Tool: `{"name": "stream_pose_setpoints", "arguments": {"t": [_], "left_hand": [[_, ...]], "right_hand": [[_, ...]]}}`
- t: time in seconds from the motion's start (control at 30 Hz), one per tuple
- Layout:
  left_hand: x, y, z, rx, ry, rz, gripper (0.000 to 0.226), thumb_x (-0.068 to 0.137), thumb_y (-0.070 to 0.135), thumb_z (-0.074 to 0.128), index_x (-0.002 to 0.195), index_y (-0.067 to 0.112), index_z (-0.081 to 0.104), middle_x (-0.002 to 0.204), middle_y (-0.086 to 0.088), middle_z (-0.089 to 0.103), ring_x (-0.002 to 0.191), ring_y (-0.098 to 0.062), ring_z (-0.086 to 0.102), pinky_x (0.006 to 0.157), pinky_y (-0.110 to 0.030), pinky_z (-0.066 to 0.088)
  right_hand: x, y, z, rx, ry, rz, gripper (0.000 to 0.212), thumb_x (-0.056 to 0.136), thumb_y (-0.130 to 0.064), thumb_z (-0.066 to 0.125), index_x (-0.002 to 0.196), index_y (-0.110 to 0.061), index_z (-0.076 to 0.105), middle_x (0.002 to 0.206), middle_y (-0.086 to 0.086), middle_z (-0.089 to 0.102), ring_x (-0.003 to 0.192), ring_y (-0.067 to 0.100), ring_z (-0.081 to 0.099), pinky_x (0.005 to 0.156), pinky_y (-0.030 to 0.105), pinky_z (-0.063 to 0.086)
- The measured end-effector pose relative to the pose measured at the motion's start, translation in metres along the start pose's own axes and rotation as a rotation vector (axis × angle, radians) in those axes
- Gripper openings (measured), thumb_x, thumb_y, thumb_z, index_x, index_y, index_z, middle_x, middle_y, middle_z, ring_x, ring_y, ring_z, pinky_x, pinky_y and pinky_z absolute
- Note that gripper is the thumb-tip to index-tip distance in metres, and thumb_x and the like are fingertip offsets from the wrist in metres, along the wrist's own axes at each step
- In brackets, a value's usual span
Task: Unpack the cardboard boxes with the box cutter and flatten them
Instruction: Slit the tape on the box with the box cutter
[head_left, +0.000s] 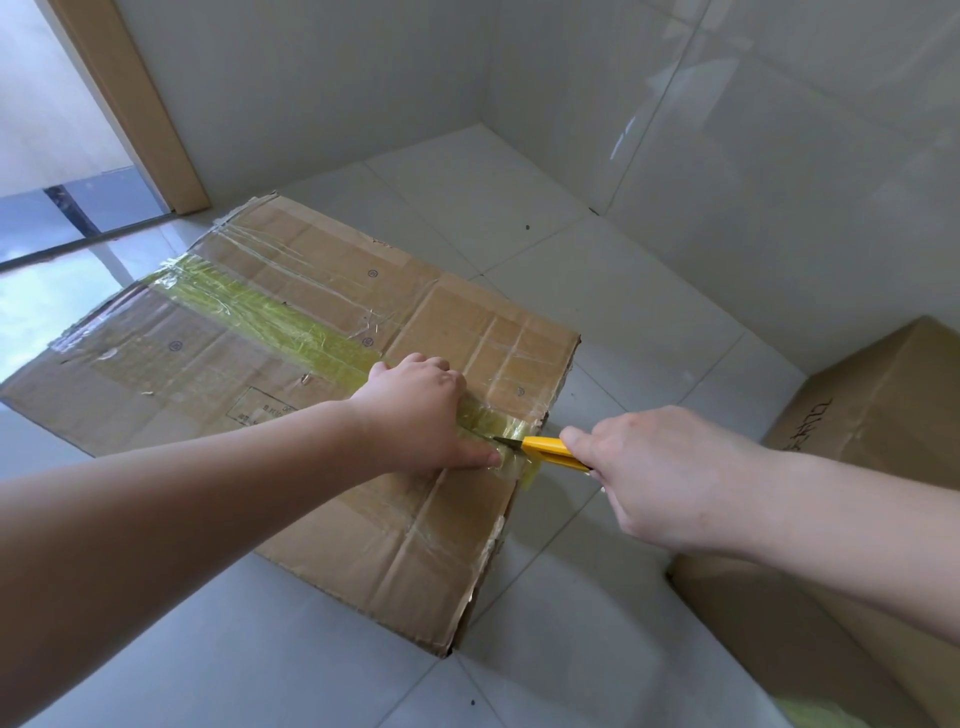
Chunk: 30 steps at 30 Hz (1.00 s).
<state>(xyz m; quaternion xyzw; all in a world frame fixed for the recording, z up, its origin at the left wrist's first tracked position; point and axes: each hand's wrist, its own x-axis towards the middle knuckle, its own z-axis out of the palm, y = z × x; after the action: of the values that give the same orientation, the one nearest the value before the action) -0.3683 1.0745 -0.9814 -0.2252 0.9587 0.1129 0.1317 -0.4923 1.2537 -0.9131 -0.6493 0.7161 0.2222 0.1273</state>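
A large brown cardboard box stands on the tiled floor, its top seam sealed with yellow-green tape and strips of clear tape. My left hand presses flat on the box top at the near-right end of the seam, fingers straight. My right hand grips the yellow box cutter just off the box's right edge. The blade tip lies in the tape at that edge, right beside my left fingertips.
A second cardboard box with printed lettering stands at the right, under my right forearm. Grey tiled walls meet in a corner behind. A wooden door frame and a glass door are at the far left.
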Motion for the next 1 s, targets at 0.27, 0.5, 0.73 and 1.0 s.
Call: {"name": "stream_pose_setpoints", "arguments": {"t": [0.27,0.5,0.73,1.0], "left_hand": [[-0.001,0.000,0.000,-0.007,0.003,0.007,0.063,0.062,0.086,0.047,0.081,0.026,0.038,0.094,0.006,0.043,0.093,-0.013,0.034,0.083,-0.038,0.041],[-0.002,-0.001,-0.001,-0.002,0.002,0.014,0.064,0.061,0.087,0.045,0.082,0.027,0.038,0.094,0.007,0.042,0.093,-0.013,0.035,0.086,-0.040,0.042],[-0.002,-0.001,-0.003,0.023,-0.008,0.021,0.064,0.060,0.089,0.040,0.083,0.029,0.039,0.091,0.010,0.041,0.090,-0.012,0.036,0.083,-0.038,0.039],[0.005,-0.003,-0.005,0.111,0.063,0.202,0.070,0.068,0.086,0.037,0.103,0.029,0.057,0.099,0.009,0.051,0.091,-0.013,0.046,0.077,-0.030,0.033]], "right_hand": [[-0.010,0.002,0.010,0.040,0.039,0.024,0.013,0.088,-0.019,0.043,0.098,-0.024,0.038,0.076,-0.004,0.044,0.063,0.020,0.047,0.054,0.033,0.039],[-0.022,0.011,0.020,0.037,0.064,0.014,0.027,0.096,-0.024,0.037,0.122,-0.029,0.034,0.081,-0.008,0.039,0.072,0.021,0.049,0.060,0.032,0.039],[-0.042,0.016,0.029,0.042,0.070,0.031,0.038,0.099,-0.033,0.027,0.137,-0.031,0.024,0.094,-0.008,0.046,0.085,0.020,0.055,0.063,0.031,0.038],[-0.064,0.039,-0.015,0.041,0.010,0.223,0.037,0.100,-0.043,0.030,0.137,-0.042,0.026,0.097,-0.012,0.051,0.092,0.015,0.054,0.066,0.029,0.036]]}}
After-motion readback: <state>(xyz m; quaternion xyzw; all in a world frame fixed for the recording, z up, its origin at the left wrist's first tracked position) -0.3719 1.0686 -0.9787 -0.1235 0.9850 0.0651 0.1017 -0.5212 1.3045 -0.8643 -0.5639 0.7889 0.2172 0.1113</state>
